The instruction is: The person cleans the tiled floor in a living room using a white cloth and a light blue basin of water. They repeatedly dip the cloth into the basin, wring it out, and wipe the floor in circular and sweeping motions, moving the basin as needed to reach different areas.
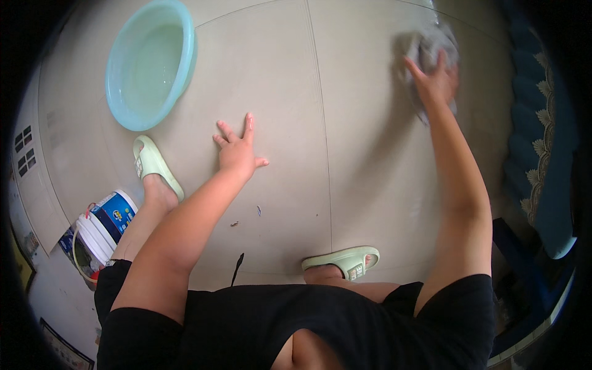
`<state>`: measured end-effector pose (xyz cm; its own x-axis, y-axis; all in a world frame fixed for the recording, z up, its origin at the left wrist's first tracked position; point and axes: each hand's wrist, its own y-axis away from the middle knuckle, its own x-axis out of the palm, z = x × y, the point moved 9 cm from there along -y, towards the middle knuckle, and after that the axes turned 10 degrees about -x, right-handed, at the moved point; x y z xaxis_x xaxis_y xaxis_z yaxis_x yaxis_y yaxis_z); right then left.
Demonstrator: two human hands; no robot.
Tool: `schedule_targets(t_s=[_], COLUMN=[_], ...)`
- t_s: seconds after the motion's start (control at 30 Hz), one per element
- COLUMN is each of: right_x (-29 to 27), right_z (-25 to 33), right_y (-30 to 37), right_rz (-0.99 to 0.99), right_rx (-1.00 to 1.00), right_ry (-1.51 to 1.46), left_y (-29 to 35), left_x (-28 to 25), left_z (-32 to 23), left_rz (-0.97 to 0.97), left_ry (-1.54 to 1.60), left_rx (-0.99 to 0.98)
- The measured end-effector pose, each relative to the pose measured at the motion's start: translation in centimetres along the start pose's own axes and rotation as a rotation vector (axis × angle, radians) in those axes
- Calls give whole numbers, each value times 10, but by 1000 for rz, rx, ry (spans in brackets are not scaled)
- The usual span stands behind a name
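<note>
The person crouches over the tiled floor [345, 123], feet planted apart in two slippers, the left slipper [155, 165] further forward than the right slipper [345, 259]. The left hand [237, 151] lies flat on the floor between them, ahead of the knees. Far off to the right, the right hand [436, 77] presses on a cloth [425, 49]. A basin [150, 61] sits forward-left, beyond the left slipper; a bucket [102, 231] stands behind it, left of the leg.
</note>
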<state>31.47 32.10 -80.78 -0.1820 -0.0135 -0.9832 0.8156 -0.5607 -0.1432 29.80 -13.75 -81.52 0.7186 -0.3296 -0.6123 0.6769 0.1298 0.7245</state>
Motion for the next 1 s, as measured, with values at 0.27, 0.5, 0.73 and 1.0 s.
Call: schedule_targets(t_s=[0.27,0.5,0.73,1.0], right_x=[8,-39,-21,-11], right_z=[248,187,-20,-177], right_y=[130,306,131,12], right_rz=[334,903,677,-255], right_rx=[-861,-761,307,103], right_ry=[-287,-1016,-1394,10], left_y=[-20,-13,-4,-14], left_x=[14,6,0,1], left_z=[11,5,10,-10], left_rz=[-92,-64,-67,-96], left_ry=[-4,-110,-130,-47], left_rx=[-38,-20,-34,-33])
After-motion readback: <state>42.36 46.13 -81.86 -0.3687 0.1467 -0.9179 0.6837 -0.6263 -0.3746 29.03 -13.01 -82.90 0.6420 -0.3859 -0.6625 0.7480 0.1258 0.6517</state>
